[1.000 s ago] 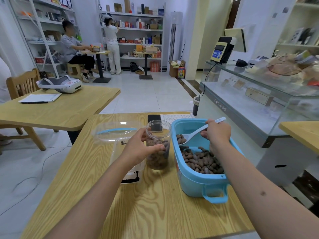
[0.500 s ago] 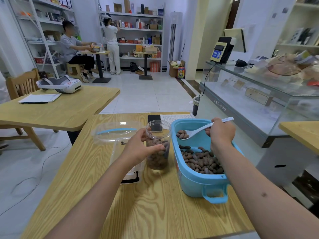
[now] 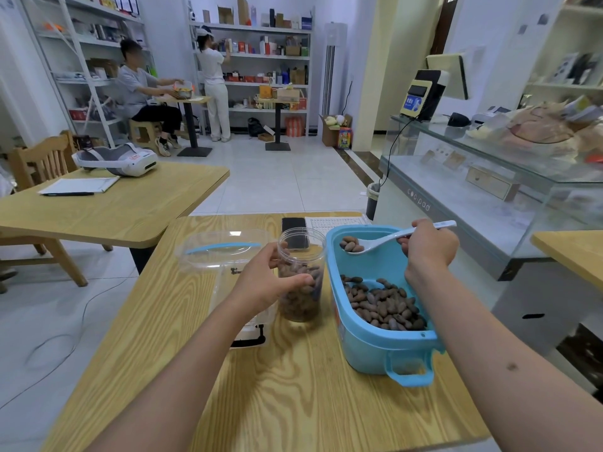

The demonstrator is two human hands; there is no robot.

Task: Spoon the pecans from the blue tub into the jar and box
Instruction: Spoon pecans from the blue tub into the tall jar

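Two hands in play at the lower middle of the frame. The left hand (image 3: 261, 285) wraps its fingers and thumb around the one clear jar (image 3: 301, 275), standing upright on the wooden desk (image 3: 293, 386) and roughly two-thirds full of pecans. The right hand (image 3: 427, 246) grips one white spoon (image 3: 391, 238) by its handle, bowl held level above the far end of the blue tub (image 3: 378, 347), carrying about four pecans (image 3: 350, 245). One tub, just right of the jar, with a pile of loose pecans (image 3: 385, 305) heaped at its near end. Left of the jar, partly behind the left hand, sits one clear box (image 3: 225, 256) with a blue strip on its lid. One dark phone (image 3: 293, 225) lies behind the jar. Two people by the shelves, upper left.
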